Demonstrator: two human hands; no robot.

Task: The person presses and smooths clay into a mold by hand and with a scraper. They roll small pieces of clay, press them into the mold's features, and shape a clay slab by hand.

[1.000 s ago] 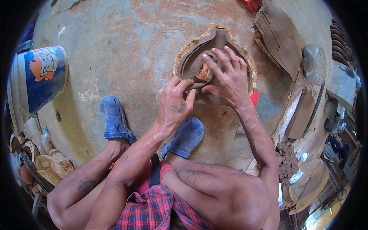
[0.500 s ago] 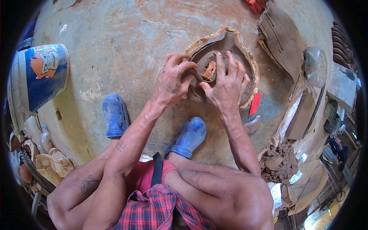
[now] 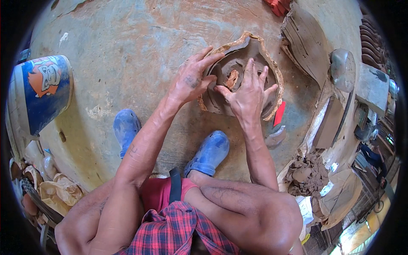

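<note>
A mold (image 3: 278, 76) with a rough, wavy tan rim lies on the floor in front of me, lined with wet grey-brown clay (image 3: 221, 102). In its middle, a ragged orange-brown patch (image 3: 231, 79) shows through the clay. My left hand (image 3: 193, 76) is at the mold's left rim, fingers stretched over the edge and thumb apart near the inner wall. Spread across the clay inside is my right hand (image 3: 246, 93), its thumb beside the orange-brown patch and its fingers pointing away from me. The clay under its palm is hidden.
A red strip-shaped piece (image 3: 279, 113) and a translucent curved piece (image 3: 276, 137) lie right of the mold. Farther right are a bent clay slab (image 3: 306, 46), a clay heap (image 3: 308, 174) and a grey block (image 3: 372, 89). A blue-and-white bucket (image 3: 49, 91) stands left.
My left hand has moved from the clay near the middle out to the left rim, and its curled fingers have straightened. My right hand's fingers have spread wider on the clay.
</note>
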